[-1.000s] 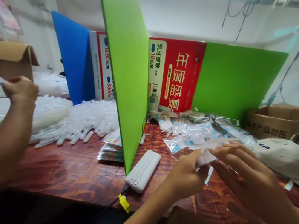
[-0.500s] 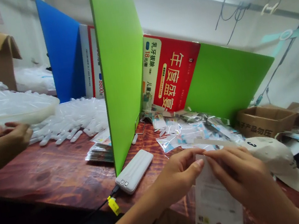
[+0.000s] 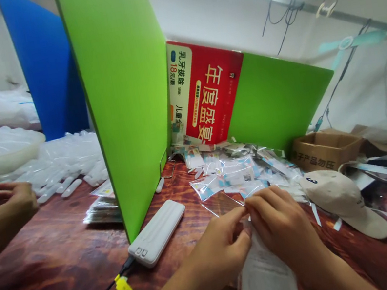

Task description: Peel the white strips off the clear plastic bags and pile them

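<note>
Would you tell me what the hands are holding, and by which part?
Both the left hand and right hand pinch a clear packet at its top edge.

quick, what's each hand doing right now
Left hand: closed, pinching the top edge of the clear packet.
Right hand: closed, pinching the same packet's top edge beside it.

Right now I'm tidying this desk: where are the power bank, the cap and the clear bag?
power bank (image 3: 158,232), head view, top face.
cap (image 3: 335,190), head view, crown.
clear bag (image 3: 265,276), head view, printed insert.
</note>
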Action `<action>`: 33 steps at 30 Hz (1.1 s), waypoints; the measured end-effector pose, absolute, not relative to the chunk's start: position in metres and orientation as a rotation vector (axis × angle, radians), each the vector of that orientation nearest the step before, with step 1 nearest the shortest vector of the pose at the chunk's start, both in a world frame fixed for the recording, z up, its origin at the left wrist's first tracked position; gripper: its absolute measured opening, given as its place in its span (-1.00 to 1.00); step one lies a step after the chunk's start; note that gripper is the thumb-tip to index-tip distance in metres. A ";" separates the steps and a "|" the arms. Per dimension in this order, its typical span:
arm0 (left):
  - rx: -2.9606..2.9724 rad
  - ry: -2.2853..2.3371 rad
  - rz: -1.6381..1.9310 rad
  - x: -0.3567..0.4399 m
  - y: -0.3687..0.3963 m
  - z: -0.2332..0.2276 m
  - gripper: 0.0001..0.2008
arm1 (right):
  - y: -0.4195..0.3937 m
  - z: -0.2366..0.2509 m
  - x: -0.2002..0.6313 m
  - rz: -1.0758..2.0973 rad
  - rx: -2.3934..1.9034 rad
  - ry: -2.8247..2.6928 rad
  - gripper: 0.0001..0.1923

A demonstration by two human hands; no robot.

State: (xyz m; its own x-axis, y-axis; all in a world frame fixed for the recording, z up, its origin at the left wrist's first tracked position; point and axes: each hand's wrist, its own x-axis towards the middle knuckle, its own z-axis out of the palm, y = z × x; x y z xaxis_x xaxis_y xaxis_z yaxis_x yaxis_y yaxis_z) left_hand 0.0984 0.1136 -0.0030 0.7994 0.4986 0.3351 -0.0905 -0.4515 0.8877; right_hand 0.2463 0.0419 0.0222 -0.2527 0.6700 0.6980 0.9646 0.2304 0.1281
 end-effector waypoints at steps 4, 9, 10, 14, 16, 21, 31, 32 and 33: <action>1.968 0.360 0.646 0.098 0.110 -0.004 -0.69 | 0.041 0.029 0.257 -0.576 -1.515 -1.895 -0.80; 1.855 0.326 0.661 0.098 0.108 -0.005 -0.64 | 0.026 0.041 0.259 -0.606 -1.524 -1.703 -0.85; 1.821 0.308 0.664 0.099 0.108 -0.006 -0.63 | 0.023 0.042 0.257 -0.608 -1.524 -1.734 -0.86; 1.791 0.270 0.644 0.100 0.106 -0.005 -0.64 | 0.019 0.037 0.252 -0.600 -1.536 -1.982 -0.84; 1.862 0.291 0.660 0.099 0.105 -0.004 -0.70 | 0.021 0.031 0.250 -0.652 -1.551 -2.036 -0.82; 1.982 0.296 0.650 0.097 0.104 -0.003 -0.75 | 0.024 0.021 0.244 -0.814 -1.553 -2.048 -0.79; 1.808 0.358 0.623 0.099 0.105 -0.010 -0.48 | 0.037 0.027 0.303 -0.531 -1.547 -1.318 -0.85; 1.753 0.360 0.638 0.100 0.106 -0.010 -0.48 | 0.037 0.030 0.317 -0.536 -1.531 -1.203 -0.83; 1.697 0.367 0.651 0.100 0.107 -0.010 -0.48 | 0.037 0.033 0.327 -0.544 -1.511 -1.111 -0.80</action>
State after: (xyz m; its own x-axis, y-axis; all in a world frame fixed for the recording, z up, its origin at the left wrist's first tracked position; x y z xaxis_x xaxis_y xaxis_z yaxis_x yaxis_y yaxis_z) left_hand 0.1004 0.1065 -0.0105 0.7921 0.5690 0.2210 -0.1051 -0.2296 0.9676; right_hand 0.3275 0.0370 0.0333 0.4492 0.3456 0.8239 0.8628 0.0716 -0.5004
